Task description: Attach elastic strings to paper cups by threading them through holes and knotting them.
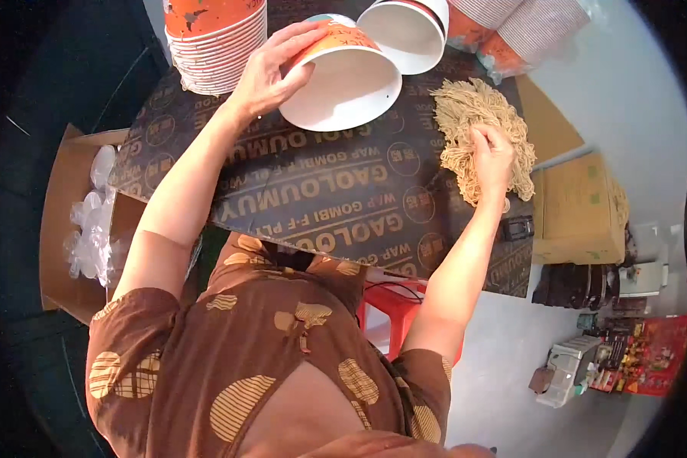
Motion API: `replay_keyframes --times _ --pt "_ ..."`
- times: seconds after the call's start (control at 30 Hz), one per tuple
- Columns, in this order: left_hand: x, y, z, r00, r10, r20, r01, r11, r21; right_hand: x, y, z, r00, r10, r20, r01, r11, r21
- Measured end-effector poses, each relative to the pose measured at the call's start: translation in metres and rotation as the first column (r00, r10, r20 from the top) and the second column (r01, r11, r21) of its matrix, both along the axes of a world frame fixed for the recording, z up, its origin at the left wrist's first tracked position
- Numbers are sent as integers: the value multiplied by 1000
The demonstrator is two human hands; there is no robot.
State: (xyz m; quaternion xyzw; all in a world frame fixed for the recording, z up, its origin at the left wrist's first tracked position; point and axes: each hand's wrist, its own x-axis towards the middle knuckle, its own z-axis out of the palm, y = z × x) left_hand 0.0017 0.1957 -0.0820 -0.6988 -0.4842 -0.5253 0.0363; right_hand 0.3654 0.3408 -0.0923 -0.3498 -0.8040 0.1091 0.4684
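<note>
My left hand (pixel 276 72) grips an orange-and-white paper bucket (pixel 340 88), thumb near the rim and fingers over the printed outside. The bucket is tilted, its white mouth facing me, and a small dark speck shows inside near the rim. At the right of the table, my right hand (pixel 491 156) rests on a heap of thin, tan, looped strands (pixel 454 114). Its fingers are curled and pinched together at the top of the heap. The strands look like noodles or thin bands; I cannot tell which.
A tall stack of nested paper buckets (pixel 217 53) stands at the far left of the dark printed board table (pixel 313 183). Other buckets (pixel 406 38) and bagged stacks (pixel 538 34) lie at the back. Cardboard boxes flank the table, one holding clear plastic pieces (pixel 91 229). A red stool (pixel 393 309) stands below.
</note>
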Motion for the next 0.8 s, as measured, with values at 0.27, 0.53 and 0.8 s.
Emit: replay_keyframes --times 0.27,0.53,0.8 --pt "-1 -6 5 943 274 -191 -241 954 177 -10 -13 1 995 94 -31 -98 904 -416" --pt "53 -24 8 963 -32 -267 142 903 405 -34 -25 -1 993 112 32 -86 893 -442" --pt "65 2 -47 981 -70 -181 8 947 -320 -50 -28 -14 942 288 -171 -332 734 -593"
